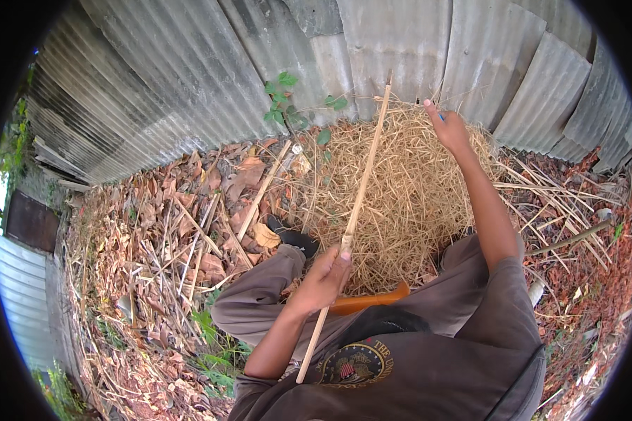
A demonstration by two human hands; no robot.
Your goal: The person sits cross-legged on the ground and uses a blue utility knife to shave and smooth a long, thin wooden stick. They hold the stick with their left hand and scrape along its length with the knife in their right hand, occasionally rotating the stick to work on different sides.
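My left hand (323, 279) is closed around a long, thin bamboo stick (367, 175) with a node just above the thumb. The stick slants from my shirt up toward the metal wall, over a heap of pale shavings (407, 189) between my legs. Stretched out past the far right of the heap, my right hand (448, 130) is closed with its thumb extended. A small blue bit shows at its fingers; the rest of what it grips cannot be made out. Across my lap lies an orange-brown, smooth object (369, 302), partly covered by my left hand and clothing.
A corrugated metal wall (400, 56) stands close ahead. Dry leaves (161, 245) and split sticks (263, 189) litter the ground at left. More thin strips (562, 210) lie at right. A small green plant (281, 98) grows against the wall.
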